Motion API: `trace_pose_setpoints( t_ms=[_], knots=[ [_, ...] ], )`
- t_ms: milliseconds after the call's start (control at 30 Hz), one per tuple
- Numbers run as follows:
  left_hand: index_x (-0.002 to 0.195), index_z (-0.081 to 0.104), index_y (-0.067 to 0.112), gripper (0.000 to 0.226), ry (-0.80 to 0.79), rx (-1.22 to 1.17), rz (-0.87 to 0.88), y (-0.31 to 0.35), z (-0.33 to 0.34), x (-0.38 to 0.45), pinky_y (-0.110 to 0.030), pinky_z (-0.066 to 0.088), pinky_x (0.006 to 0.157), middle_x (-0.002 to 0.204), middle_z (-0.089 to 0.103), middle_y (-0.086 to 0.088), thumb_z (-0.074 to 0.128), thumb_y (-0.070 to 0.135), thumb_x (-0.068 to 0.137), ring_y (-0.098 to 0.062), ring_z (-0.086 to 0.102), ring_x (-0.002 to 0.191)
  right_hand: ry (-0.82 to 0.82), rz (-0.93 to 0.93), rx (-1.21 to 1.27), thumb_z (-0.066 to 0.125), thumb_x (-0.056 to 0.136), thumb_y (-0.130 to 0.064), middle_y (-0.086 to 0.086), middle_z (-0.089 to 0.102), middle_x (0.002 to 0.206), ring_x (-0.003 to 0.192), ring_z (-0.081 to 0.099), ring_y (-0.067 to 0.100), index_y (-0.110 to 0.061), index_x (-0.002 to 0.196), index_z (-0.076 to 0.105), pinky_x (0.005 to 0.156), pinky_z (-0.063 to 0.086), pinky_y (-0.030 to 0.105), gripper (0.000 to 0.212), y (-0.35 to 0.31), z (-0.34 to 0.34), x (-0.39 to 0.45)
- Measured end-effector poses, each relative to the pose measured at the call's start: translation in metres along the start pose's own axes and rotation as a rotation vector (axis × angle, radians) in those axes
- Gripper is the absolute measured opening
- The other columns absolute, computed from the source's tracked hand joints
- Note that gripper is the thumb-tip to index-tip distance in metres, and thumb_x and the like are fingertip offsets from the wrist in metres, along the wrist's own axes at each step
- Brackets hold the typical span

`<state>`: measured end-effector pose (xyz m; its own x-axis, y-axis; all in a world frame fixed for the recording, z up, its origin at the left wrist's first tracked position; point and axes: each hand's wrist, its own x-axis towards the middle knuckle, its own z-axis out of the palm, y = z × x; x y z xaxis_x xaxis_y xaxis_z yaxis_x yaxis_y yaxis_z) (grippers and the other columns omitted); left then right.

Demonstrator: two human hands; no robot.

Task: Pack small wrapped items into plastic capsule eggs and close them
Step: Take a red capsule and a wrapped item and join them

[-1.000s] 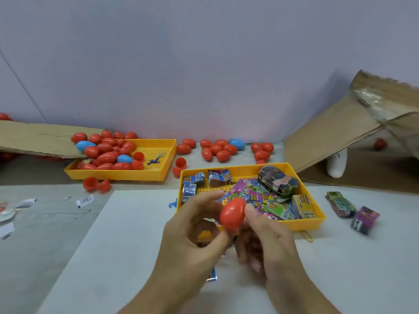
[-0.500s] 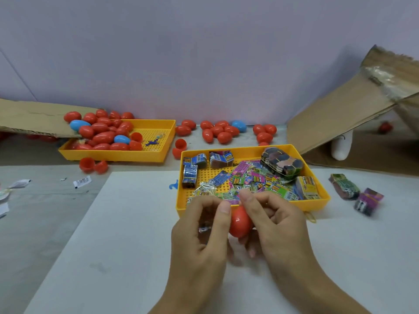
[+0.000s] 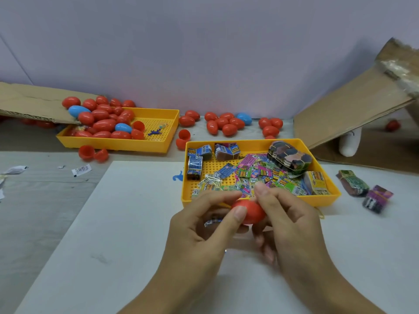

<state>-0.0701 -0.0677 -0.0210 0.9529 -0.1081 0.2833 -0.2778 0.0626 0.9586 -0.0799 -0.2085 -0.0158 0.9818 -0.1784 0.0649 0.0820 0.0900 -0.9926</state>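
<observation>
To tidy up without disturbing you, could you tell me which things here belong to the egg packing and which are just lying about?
In use:
- red egg, held by left hand and right hand
- tray of wrapped items
- tray of eggs

Lying about:
- cardboard flap
- paper scraps

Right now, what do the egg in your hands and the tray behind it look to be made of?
Red egg: smooth, slightly glossy plastic by its even colour and soft sheen; both hands, left and right, pinch it. Near yellow tray: rigid moulded plastic, matte, with a perforated grid floor.
</observation>
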Motion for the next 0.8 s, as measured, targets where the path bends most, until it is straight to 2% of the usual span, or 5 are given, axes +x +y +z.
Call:
trace_pose_setpoints(
  t_ms=[267,367,467,633,800],
  knots=[
    [0.114,0.063,0.022,0.044,-0.056,-0.070,0.084,-0.007,-0.004,0.002,-0.027,0.058,0.081,0.109,0.068,-0.001,0.075,0.003,0.076,-0.023,0.071,0.101,-0.069,0.036,0.023,0.073,0.079,-0.045,0.012,0.061,0.055,0.033,0.047,0.017,-0.014,0.064,0.068,0.033,0.032,0.017,0.035,-0.004,-0.008,-0.002],
    [0.107,0.065,0.027,0.038,-0.016,-0.068,-0.007,-0.006,-0.005,0.003,-0.028,0.059,0.064,0.096,0.067,0.000,0.078,0.013,0.074,-0.019,0.073,0.080,-0.067,0.002,0.088,0.080,0.075,-0.036,0.012,0.067,0.061,0.039,0.055,0.019,-0.015,0.076,0.074,0.034,0.038,0.020,0.022,-0.004,-0.009,-0.002],
    [0.091,0.069,0.022,0.022,-0.062,-0.152,-0.161,-0.001,-0.007,0.006,-0.032,0.052,0.046,0.070,0.061,-0.007,0.074,0.040,0.078,-0.022,0.060,0.053,-0.073,-0.033,0.051,0.084,0.070,-0.029,0.012,0.075,0.078,0.055,0.068,0.021,-0.024,0.095,0.075,0.040,0.046,0.025,0.027,-0.003,-0.009,-0.004],
    [0.090,0.067,0.011,0.041,-0.095,-0.255,-0.257,0.001,-0.008,0.010,-0.031,0.050,0.043,0.066,0.057,-0.014,0.059,0.051,0.087,-0.024,0.055,0.050,-0.113,-0.134,-0.055,0.076,0.074,-0.013,0.004,0.076,0.093,0.074,0.072,0.019,-0.031,0.100,0.074,0.049,0.051,0.025,0.032,-0.001,-0.008,-0.006],
    [0.092,0.070,0.019,0.017,-0.068,-0.199,-0.149,0.002,-0.005,0.006,-0.035,0.056,0.048,0.067,0.064,-0.009,0.069,0.032,0.081,-0.022,0.062,0.053,-0.159,-0.192,-0.031,0.067,0.078,-0.003,0.002,0.076,0.096,0.074,0.071,0.019,-0.025,0.084,0.075,0.052,0.052,0.026,0.024,-0.002,-0.008,-0.008]
  ],
)
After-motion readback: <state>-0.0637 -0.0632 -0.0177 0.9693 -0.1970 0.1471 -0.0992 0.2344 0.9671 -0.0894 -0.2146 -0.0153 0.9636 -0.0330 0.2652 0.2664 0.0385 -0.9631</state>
